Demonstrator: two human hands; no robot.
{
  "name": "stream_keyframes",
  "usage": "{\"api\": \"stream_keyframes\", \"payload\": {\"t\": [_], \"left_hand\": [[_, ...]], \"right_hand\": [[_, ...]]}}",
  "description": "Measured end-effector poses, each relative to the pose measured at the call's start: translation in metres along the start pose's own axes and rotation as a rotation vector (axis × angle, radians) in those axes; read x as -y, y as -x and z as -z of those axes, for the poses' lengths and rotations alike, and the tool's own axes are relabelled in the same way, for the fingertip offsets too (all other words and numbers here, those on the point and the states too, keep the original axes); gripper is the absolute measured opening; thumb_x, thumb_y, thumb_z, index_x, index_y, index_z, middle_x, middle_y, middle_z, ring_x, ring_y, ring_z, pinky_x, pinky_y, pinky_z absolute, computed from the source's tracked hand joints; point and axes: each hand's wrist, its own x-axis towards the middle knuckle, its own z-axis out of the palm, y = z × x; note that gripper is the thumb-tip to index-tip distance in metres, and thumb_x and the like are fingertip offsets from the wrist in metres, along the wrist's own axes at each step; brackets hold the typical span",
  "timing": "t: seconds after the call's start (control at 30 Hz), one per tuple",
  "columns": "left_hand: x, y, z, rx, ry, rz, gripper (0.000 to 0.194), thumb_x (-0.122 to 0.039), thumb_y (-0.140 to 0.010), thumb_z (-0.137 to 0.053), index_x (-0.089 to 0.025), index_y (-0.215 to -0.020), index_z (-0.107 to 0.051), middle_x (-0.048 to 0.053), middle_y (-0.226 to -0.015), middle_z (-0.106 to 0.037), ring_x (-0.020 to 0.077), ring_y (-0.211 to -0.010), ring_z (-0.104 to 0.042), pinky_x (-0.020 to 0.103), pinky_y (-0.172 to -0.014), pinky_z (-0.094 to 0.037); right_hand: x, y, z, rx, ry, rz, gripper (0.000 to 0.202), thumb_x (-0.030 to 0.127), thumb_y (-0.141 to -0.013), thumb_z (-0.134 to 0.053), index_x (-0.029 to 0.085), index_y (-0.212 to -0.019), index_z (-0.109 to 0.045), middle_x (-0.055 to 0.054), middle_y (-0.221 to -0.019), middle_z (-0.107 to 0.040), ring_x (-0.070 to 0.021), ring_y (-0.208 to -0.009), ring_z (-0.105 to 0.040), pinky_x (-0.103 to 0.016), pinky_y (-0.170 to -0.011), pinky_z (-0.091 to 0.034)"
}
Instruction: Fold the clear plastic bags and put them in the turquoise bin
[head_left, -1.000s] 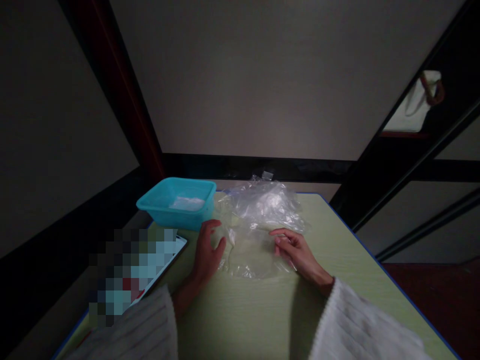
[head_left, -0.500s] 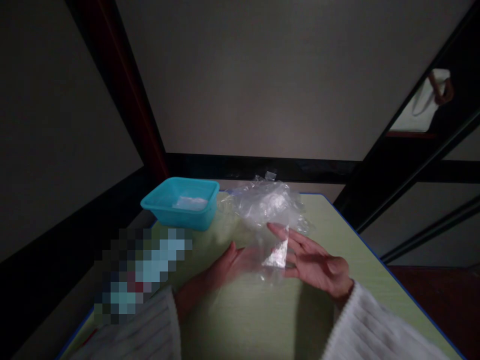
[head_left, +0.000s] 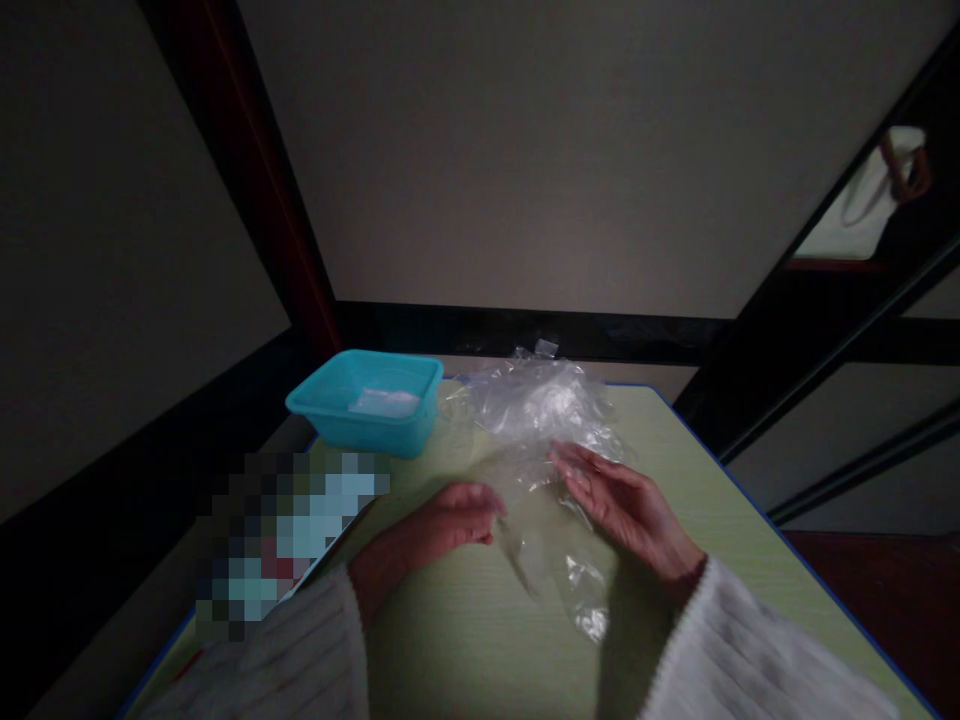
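A thin clear plastic bag hangs between my hands, low over the table, its lower end crumpled and shiny. My left hand has its fingers curled in and pinches the bag's left edge. On the other side, my right hand is stretched out with fingers nearly straight, its fingertips against the bag's upper right part. Just beyond lies a loose pile of clear plastic bags, whose outlines blend with the bag in front.
A turquoise plastic basin with a whitish flat item inside stands at the back left. A blurred-out object lies by my left forearm. The pale green table has a blue edge and meets a panelled wall.
My left hand has drawn slightly left, its fingers now curled. My right hand's spread fingers have come together. The bag between them has opened out and hangs lower.
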Motion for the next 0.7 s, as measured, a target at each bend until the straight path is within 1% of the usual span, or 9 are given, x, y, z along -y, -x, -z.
{"api": "stream_keyframes", "payload": {"t": [0.03, 0.1, 0.2, 0.27, 0.33, 0.4, 0.5, 0.6, 0.7], "left_hand": [[0.001, 0.0, 0.0, -0.013, -0.024, -0.004, 0.02, -0.025, -0.056, -0.08, -0.015, -0.067, -0.068, -0.002, -0.058, -0.054, 0.0084, -0.052, -0.045, 0.022, -0.057, -0.039], [0.002, 0.001, 0.0, -0.038, -0.063, -0.014, 0.015, -0.021, -0.058, -0.078, -0.016, -0.065, -0.067, -0.002, -0.06, -0.055, 0.0087, -0.054, -0.046, 0.021, -0.056, -0.038], [0.003, 0.001, 0.0, -0.062, -0.111, -0.024, 0.011, -0.023, -0.064, -0.074, -0.016, -0.066, -0.066, -0.003, -0.056, -0.052, 0.0083, -0.05, -0.044, 0.022, -0.055, -0.039], [0.003, 0.0, 0.0, -0.063, -0.136, -0.029, 0.01, -0.026, -0.068, -0.071, -0.017, -0.068, -0.066, -0.004, -0.053, -0.049, 0.0081, -0.047, -0.042, 0.024, -0.055, -0.039], [0.004, 0.0, -0.001, -0.04, -0.163, -0.027, 0.01, -0.027, -0.071, -0.068, -0.018, -0.07, -0.066, -0.004, -0.051, -0.048, 0.0082, -0.045, -0.041, 0.023, -0.053, -0.037], [0.004, 0.001, -0.002, 0.011, -0.194, -0.009, 0.012, -0.029, -0.071, -0.069, -0.017, -0.071, -0.067, -0.004, -0.052, -0.051, 0.0079, -0.045, -0.041, 0.022, -0.049, -0.033], [0.002, 0.005, -0.007, 0.118, -0.239, 0.044, 0.022, -0.034, -0.065, -0.074, -0.015, -0.074, -0.068, -0.001, -0.056, -0.058, 0.0078, -0.046, -0.046, 0.021, -0.048, -0.032], [0.0, 0.01, -0.011, 0.268, -0.276, 0.125, 0.041, -0.041, -0.061, -0.076, -0.017, -0.094, -0.069, -0.001, -0.059, -0.061, 0.0087, -0.046, -0.049, 0.023, -0.051, -0.036], [0.001, 0.011, -0.012, 0.435, -0.306, 0.188, 0.054, -0.046, -0.065, -0.073, -0.02, -0.112, -0.062, -0.001, -0.064, -0.06, 0.0087, -0.05, -0.051, 0.023, -0.054, -0.037]], "right_hand": [[0.001, 0.001, -0.002, -0.023, 0.01, 0.006, 0.027, 0.011, -0.071, -0.058, 0.018, -0.097, -0.057, -0.007, -0.117, -0.062, -0.0186, -0.103, -0.061, -0.027, -0.084, -0.053], [0.001, 0.003, -0.007, -0.068, 0.041, 0.01, 0.035, 0.008, -0.066, -0.064, 0.02, -0.098, -0.056, -0.006, -0.116, -0.063, -0.0192, -0.099, -0.063, -0.025, -0.081, -0.055], [-0.001, 0.003, -0.01, -0.127, 0.108, 0.017, 0.04, 0.006, -0.062, -0.069, 0.022, -0.096, -0.057, -0.005, -0.11, -0.066, -0.0184, -0.089, -0.067, -0.024, -0.072, -0.058], [-0.003, 0.001, -0.007, -0.167, 0.138, 0.038, 0.039, 0.006, -0.061, -0.071, 0.023, -0.093, -0.057, -0.005, -0.104, -0.069, -0.0163, -0.078, -0.069, -0.023, -0.064, -0.059], [-0.005, -0.002, -0.001, -0.201, 0.151, 0.067, 0.038, 0.007, -0.059, -0.073, 0.023, -0.089, -0.057, -0.003, -0.097, -0.071, -0.0133, -0.066, -0.068, -0.02, -0.056, -0.058], [-0.008, -0.007, 0.006, -0.222, 0.157, 0.101, 0.038, 0.008, -0.057, -0.075, 0.024, -0.086, -0.057, -0.002, -0.093, -0.071, -0.0109, -0.057, -0.065, -0.018, -0.051, -0.057], [-0.009, -0.013, 0.017, -0.252, 0.173, 0.171, 0.032, 0.013, -0.056, -0.076, 0.022, -0.08, -0.058, -0.003, -0.087, -0.071, -0.0105, -0.051, -0.061, -0.02, -0.047, -0.056], [-0.008, -0.019, 0.026, -0.292, 0.196, 0.272, 0.025, 0.018, -0.056, -0.076, 0.021, -0.074, -0.059, -0.002, -0.077, -0.07, -0.0113, -0.048, -0.058, -0.022, -0.042, -0.054], [0.0, -0.02, 0.03, -0.333, 0.239, 0.416, 0.022, 0.024, -0.06, -0.075, 0.02, -0.075, -0.059, -0.002, -0.075, -0.069, -0.011, -0.049, -0.057, -0.021, -0.04, -0.051]]}}
